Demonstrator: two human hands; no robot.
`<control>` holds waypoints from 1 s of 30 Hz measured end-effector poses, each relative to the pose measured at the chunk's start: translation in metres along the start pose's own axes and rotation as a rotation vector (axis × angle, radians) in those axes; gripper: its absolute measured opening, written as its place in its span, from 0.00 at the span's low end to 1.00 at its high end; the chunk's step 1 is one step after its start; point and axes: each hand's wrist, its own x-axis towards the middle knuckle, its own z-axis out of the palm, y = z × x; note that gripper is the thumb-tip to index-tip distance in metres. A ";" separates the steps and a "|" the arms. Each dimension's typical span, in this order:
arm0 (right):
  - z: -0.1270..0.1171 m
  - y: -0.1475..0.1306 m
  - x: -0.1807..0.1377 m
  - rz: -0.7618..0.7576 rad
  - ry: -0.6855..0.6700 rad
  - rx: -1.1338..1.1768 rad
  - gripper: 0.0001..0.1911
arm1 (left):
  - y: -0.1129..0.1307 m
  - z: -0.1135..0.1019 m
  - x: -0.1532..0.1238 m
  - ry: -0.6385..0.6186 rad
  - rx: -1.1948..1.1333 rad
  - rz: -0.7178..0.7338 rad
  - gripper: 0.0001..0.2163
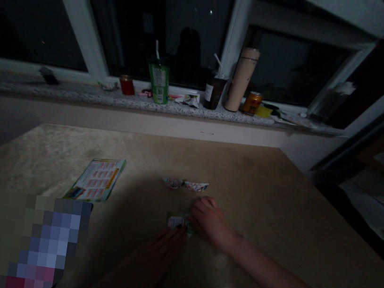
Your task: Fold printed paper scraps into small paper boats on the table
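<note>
A small piece of printed paper (176,221), green-edged with a white text panel, lies on the table in front of me. My left hand (162,254) rests over its near side, fingers stretched out and flat, in deep shadow. At the paper's right side is my right hand (208,220), its fingers curled down and closed at the edge. The fingertips are partly hidden, and so is part of the paper. Just beyond the hands sits a narrow folded paper strip (196,186) with printed patterns, pinched at its middle like a bow.
A printed booklet (99,179) lies at left on the table (251,176), above a blurred-out patch. On the windowsill (87,96) stand a red jar (127,85), a green cup (159,82), a dark cup (214,92), a beige flask (240,81) and a gold can (252,104).
</note>
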 end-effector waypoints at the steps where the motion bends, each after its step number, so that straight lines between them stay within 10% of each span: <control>1: 0.000 0.000 0.001 0.019 -0.004 -0.011 0.09 | 0.001 0.000 0.000 0.004 -0.004 -0.011 0.48; 22: 0.002 -0.005 0.006 0.112 -0.036 -0.025 0.11 | -0.003 0.006 0.010 -0.057 0.001 -0.062 0.43; 30: -0.012 0.014 0.000 0.055 -0.108 0.331 0.11 | -0.006 0.010 0.011 -0.058 -0.005 -0.065 0.44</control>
